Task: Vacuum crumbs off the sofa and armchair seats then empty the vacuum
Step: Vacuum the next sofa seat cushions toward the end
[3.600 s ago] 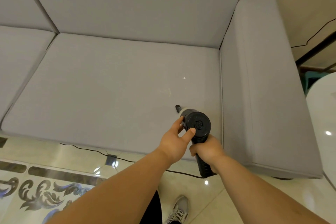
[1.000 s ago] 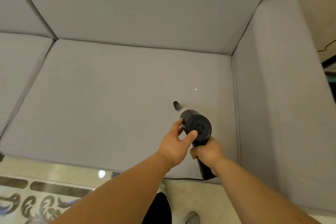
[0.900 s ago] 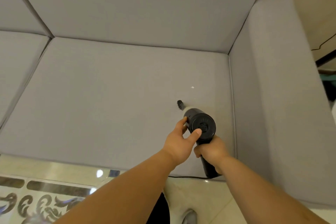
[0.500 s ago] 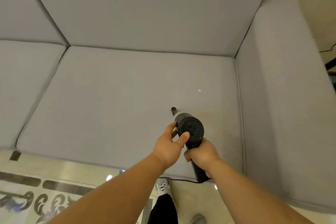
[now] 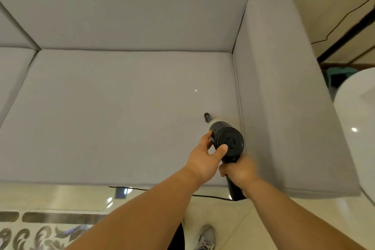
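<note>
Head | armrest (image 5: pixel 284 107) right of vacuum (image 5: pixel 229 142) | crumb (image 5: pixel 195 90) beyond nozzle

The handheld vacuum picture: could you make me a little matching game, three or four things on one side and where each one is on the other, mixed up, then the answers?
Things:
1. left hand
2. right hand
3. white crumb
4. black cord

Places:
A. on the shiny floor in front of the sofa
B. gripping the handle of the handheld vacuum
C. on the seat cushion, beyond the nozzle
D. holding the vacuum's round black body, thumb on its rear face

Pairs: 1-D, 2-B, 3-C, 4-A
</note>
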